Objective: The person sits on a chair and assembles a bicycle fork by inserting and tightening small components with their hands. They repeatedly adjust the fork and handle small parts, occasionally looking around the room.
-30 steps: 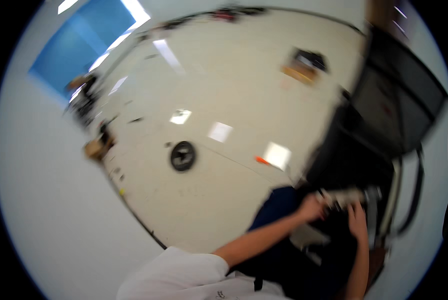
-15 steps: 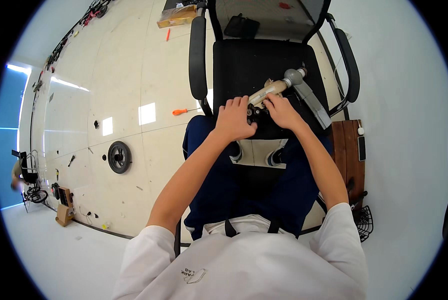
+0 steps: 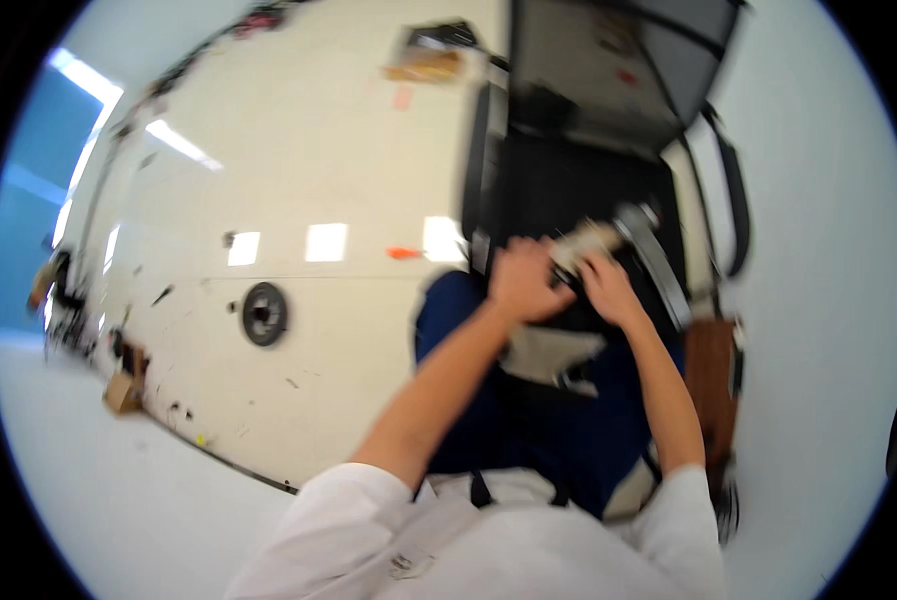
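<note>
A tan-wrapped tube [image 3: 589, 241] with a grey, bar-like arm [image 3: 661, 272] hinged near its far end lies on the seat of a black office chair [image 3: 559, 180] in front of me. My left hand [image 3: 525, 282] is closed round the tube's near end, its fingers bent over the top. On the right side of the same tube, my right hand [image 3: 609, 288] grips with thumb and fingers together. Motion blur softens everything, and the dark parts between my hands are mostly hidden.
On the floor to the left lie a black wheel [image 3: 265, 314] and an orange-handled screwdriver [image 3: 403, 253]. Cardboard boxes [image 3: 124, 392] stand at the far left. A brown wooden surface [image 3: 710, 375] is at my right. The chair's armrests [image 3: 479, 150] flank the seat.
The whole view has swung, so chair, hands and floor items appear further right and mostly lower, now blurred. Both hands stay on the tube, which still rests on the seat.
</note>
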Available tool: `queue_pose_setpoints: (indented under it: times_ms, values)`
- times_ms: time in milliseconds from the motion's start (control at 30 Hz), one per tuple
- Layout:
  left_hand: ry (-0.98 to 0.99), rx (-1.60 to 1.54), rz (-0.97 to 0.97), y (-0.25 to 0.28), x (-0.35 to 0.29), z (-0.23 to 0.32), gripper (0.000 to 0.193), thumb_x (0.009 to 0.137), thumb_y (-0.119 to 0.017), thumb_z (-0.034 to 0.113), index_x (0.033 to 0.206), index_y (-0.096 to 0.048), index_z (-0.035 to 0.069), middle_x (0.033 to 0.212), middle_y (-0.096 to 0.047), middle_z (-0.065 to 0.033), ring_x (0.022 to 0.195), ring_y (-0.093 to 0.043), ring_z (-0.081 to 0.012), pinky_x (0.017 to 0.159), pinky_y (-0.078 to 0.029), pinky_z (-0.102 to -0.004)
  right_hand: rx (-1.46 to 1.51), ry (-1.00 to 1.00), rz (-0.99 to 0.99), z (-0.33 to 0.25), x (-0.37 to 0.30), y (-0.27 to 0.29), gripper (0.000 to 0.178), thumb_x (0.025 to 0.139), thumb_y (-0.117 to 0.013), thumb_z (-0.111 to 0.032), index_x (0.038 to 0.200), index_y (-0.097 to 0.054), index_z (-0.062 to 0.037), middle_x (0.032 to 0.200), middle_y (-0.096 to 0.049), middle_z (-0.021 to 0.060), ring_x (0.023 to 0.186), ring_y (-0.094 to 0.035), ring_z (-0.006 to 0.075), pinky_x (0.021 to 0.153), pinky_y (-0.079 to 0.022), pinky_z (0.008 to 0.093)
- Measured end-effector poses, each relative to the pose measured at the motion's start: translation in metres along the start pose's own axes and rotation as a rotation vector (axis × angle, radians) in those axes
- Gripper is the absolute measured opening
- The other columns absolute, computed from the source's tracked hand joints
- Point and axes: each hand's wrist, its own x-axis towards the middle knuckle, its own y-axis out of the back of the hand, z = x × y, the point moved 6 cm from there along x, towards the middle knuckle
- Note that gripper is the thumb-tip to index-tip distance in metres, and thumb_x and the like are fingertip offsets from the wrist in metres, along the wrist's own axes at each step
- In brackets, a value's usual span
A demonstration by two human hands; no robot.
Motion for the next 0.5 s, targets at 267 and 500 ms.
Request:
queue_pose_setpoints:
  times_ms: [267,500]
  values:
    - [0.007,-0.183,-0.101,-0.029,-0.012,-0.013,0.075,0.059,-0.069,0.040,0.121,-0.050,0.003,0.107,-0.053,-0.0168,0.103,-0.046,-0.0324,0.083,-0.040,-0.0439,-0.446,0.010,-0.103,-0.050,-0.013,0.010,0.014,0.091,-0.048,-0.012,0.099,-0.054,-0.0012,0.079,-0.059,0.0296,0.077,-0.057,0.0474,0.064,-0.042,0.0545]
    - [0.065,-0.188,-0.230,-0.046,-0.003,-0.023,0.089,0.059,-0.078,0.039,0.132,-0.044,0.002,0.119,-0.050,-0.0194,0.112,-0.044,-0.0353,0.093,-0.037,-0.0470,-0.389,0.071,-0.096,-0.034,-0.007,0.000,0.015,0.092,-0.048,-0.010,0.103,-0.054,-0.0013,0.078,-0.058,0.0282,0.073,-0.056,0.0467,0.063,-0.044,0.0518]
